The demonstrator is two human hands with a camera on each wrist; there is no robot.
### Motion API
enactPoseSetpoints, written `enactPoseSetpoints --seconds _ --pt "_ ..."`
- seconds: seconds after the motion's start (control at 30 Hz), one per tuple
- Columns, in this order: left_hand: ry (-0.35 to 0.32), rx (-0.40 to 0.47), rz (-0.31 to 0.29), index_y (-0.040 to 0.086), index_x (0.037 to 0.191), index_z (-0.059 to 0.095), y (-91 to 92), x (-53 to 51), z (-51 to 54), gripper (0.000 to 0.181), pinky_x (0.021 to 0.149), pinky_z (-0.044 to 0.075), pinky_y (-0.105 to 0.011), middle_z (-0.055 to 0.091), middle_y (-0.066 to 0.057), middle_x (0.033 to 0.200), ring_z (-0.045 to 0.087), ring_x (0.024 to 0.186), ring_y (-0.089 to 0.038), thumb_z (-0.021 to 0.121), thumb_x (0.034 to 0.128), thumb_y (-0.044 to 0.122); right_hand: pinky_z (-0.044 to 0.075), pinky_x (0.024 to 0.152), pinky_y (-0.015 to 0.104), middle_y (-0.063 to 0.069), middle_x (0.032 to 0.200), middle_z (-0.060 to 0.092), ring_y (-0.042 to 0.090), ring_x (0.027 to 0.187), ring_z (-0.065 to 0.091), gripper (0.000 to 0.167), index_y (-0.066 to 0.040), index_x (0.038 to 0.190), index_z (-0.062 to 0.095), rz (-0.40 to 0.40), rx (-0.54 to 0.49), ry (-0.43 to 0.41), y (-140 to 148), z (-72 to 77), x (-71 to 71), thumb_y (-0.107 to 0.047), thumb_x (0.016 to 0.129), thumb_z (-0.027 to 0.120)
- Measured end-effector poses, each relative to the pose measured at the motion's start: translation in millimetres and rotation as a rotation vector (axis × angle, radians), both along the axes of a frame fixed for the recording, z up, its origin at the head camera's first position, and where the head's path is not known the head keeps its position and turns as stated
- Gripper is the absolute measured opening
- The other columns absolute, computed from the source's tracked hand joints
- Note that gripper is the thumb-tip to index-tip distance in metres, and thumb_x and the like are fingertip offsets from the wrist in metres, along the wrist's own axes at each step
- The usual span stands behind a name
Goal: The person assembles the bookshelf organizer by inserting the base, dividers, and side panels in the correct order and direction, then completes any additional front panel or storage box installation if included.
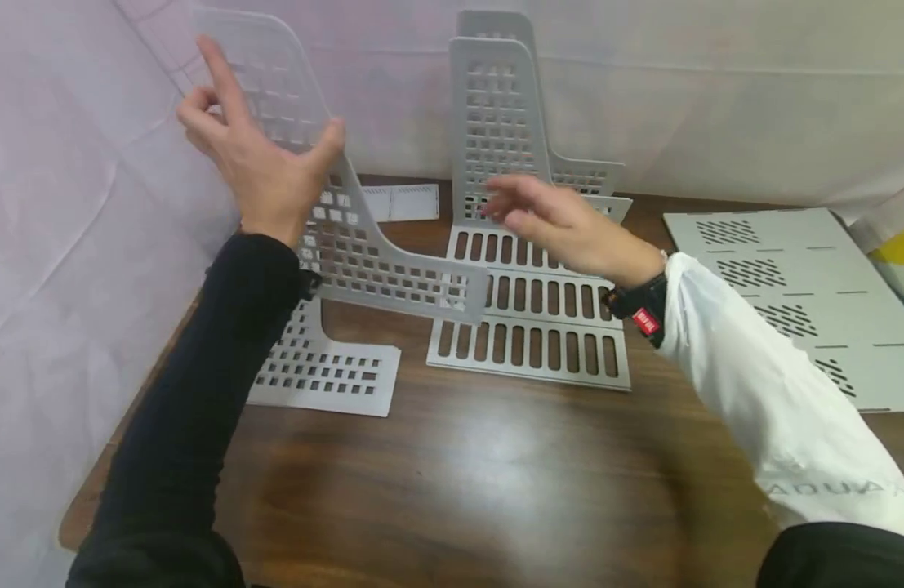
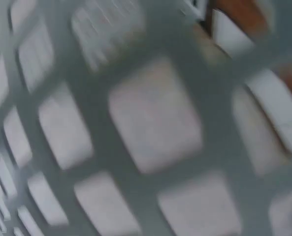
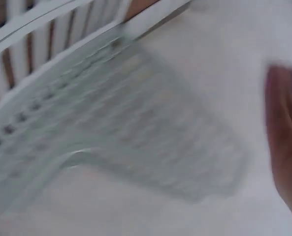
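My left hand (image 1: 264, 167) holds up a grey L-shaped perforated panel (image 1: 415, 282), its thumb at the panel's edge; the far fingers' contact is partly hidden. The same panel (image 2: 217, 113) fills the left wrist view, blurred and close. My right hand (image 1: 562, 224), fingers loosely bent and holding nothing, hovers in front of an upright perforated panel (image 1: 499, 122). In the right wrist view a blurred perforated panel (image 3: 150, 118) lies beside my right hand (image 3: 286, 142). A slotted grey base (image 1: 528, 363) lies flat at the foot of the upright panels; the held panel overlaps its left side.
Another perforated L-shaped panel (image 1: 349, 380) lies on the brown wooden table (image 1: 496, 474) under my left arm. A small white slotted piece (image 1: 415, 202) lies at the back. Large flat grey panels (image 1: 870, 302) with slots lie at right. White cloth (image 1: 716, 106) hangs behind.
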State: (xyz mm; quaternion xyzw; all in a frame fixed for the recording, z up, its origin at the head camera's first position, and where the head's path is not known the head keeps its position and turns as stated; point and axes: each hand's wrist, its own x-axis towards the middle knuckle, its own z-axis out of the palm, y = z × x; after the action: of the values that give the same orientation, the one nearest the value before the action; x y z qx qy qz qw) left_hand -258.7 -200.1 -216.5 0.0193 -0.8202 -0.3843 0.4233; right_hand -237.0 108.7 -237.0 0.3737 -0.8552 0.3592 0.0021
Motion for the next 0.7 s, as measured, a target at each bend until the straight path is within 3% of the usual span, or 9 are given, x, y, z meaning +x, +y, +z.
enactPoseSetpoints --seconds 0.1,0.17,0.27,0.4,0.47,0.53,0.6,0.7 --pt "0.223 -0.044 0.003 -0.008 0.146 0.021 29.1 5.8 6.4 0.119 0.102 0.023 -0.022 0.021 0.001 0.114 0.017 0.113 0.002 0.065 0.0640 0.066 0.054 0.085 0.038 0.008 0.122 0.065 0.019 0.096 0.066 0.065 -0.011 0.147 0.031 0.019 0.324 0.037 -23 8.2 20.0 -0.041 0.094 0.055" --pt "0.286 -0.025 -0.015 -0.014 0.143 0.020 45.9 9.6 11.7 0.123 0.102 0.024 -0.022 0.023 -0.001 0.114 0.019 0.112 0.003 0.067 0.0612 0.065 0.055 0.075 0.034 0.003 0.112 0.069 0.015 0.083 0.067 0.062 -0.015 0.144 0.035 -0.021 0.470 0.100 -34 8.3 25.5 -0.041 0.093 0.058" --pt "0.325 0.008 -0.090 -0.019 0.140 0.016 69.1 14.4 14.5 0.127 0.102 0.025 -0.021 0.024 -0.004 0.115 0.020 0.111 0.005 0.070 0.0596 0.062 0.054 0.064 0.032 0.003 0.099 0.072 0.015 0.073 0.066 0.043 -0.016 0.134 0.047 -0.099 0.506 0.111 -41 2.4 23.3 -0.031 0.095 0.057" --pt "0.294 -0.120 -0.279 -0.022 0.139 0.015 85.4 22.9 2.2 0.118 0.106 0.022 -0.022 0.029 -0.011 0.120 0.024 0.115 -0.004 0.073 0.0685 0.054 0.052 0.060 0.033 0.004 0.099 0.073 0.019 0.073 0.066 0.023 -0.020 0.118 0.061 -0.247 0.475 0.067 -21 -11.5 11.7 -0.023 0.096 0.055" --pt "0.234 -0.262 -0.389 -0.020 0.140 0.017 81.1 28.5 -14.3 0.108 0.106 0.024 -0.028 0.033 -0.017 0.123 0.029 0.117 -0.015 0.072 0.0748 0.046 0.050 0.058 0.034 0.004 0.095 0.074 0.020 0.071 0.065 0.018 -0.020 0.111 0.064 -0.318 0.466 0.078 3 -19.8 6.5 -0.023 0.095 0.056" --pt "0.126 -0.434 -0.474 -0.015 0.142 0.023 69.8 33.1 -36.2 0.094 0.108 0.026 -0.035 0.039 -0.022 0.127 0.035 0.119 -0.027 0.069 0.0804 0.039 0.047 0.054 0.035 0.005 0.089 0.074 0.021 0.066 0.063 0.014 -0.018 0.106 0.066 -0.377 0.462 0.131 35 -28.2 1.6 -0.023 0.095 0.058" --pt "-0.052 -0.621 -0.555 -0.007 0.142 0.034 55.6 35.8 -60.5 0.078 0.109 0.030 -0.044 0.044 -0.024 0.132 0.039 0.121 -0.036 0.066 0.0844 0.034 0.046 0.054 0.038 0.008 0.083 0.072 0.023 0.063 0.061 0.011 -0.014 0.100 0.065 -0.417 0.473 0.185 69 -34.3 -1.0 -0.019 0.094 0.058" --pt "-0.385 -0.859 -0.630 0.005 0.139 0.047 36.6 34.4 -90.2 0.060 0.109 0.035 -0.052 0.044 -0.023 0.143 0.040 0.131 -0.040 0.064 0.0881 0.034 0.043 0.054 0.041 0.009 0.072 0.066 0.023 0.059 0.056 0.006 -0.010 0.093 0.062 -0.463 0.510 0.243 112 -39.9 -2.0 -0.014 0.094 0.057"
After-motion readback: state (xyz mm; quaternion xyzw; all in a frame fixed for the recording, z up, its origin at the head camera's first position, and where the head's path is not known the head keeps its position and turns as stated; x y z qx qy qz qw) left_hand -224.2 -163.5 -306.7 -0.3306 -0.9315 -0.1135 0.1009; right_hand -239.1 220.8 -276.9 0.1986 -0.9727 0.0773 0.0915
